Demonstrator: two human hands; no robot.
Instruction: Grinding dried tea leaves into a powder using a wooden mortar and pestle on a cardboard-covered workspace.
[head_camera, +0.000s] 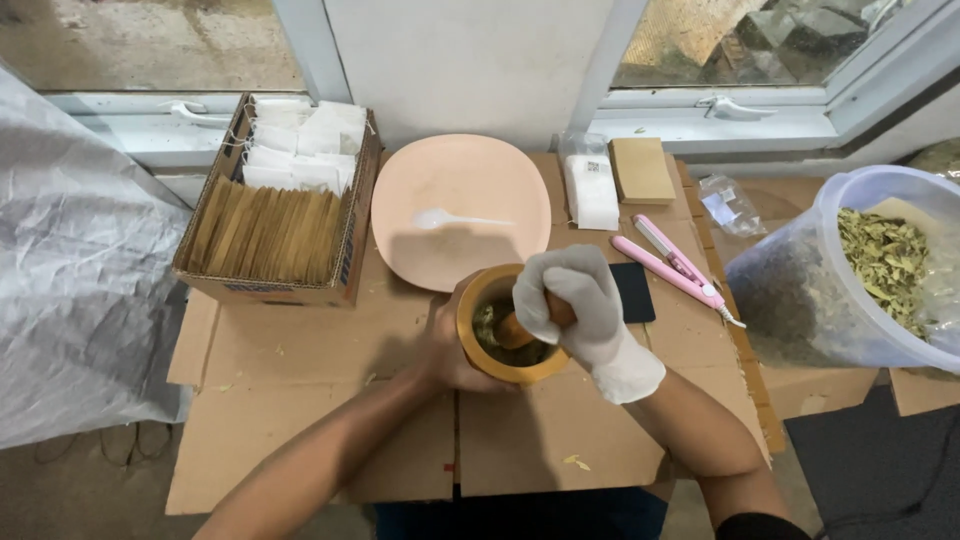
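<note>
- A grey plastic sheet (70, 270) hangs at the far left, beside the cardboard table top (300, 400).
- A cardboard box (275, 205) sits at the back left, with white sachets in its far half and brown envelopes on edge in its near half.
- A pale pink plate (460, 180) lies just right of the box, with a white plastic spoon (450, 219) on it.
- The left hand (445, 345), bare, is wrapped around the left side of the wooden mortar (500, 325), fingers closed on its wall.
- The mortar stands in the middle of the cardboard, touching the near edge of the plate, with crushed green-brown leaves inside.
- The right hand (580, 300), in a white glove, is clenched on the wooden pestle (520, 328), whose end rests in the mortar.
- A dark flat slab (635, 292) lies just right of the mortar.
- A pink hair-iron-like sealer (675, 265) lies further right.
- A clear tub of dried leaves (860, 270) stands at the far right.
</note>
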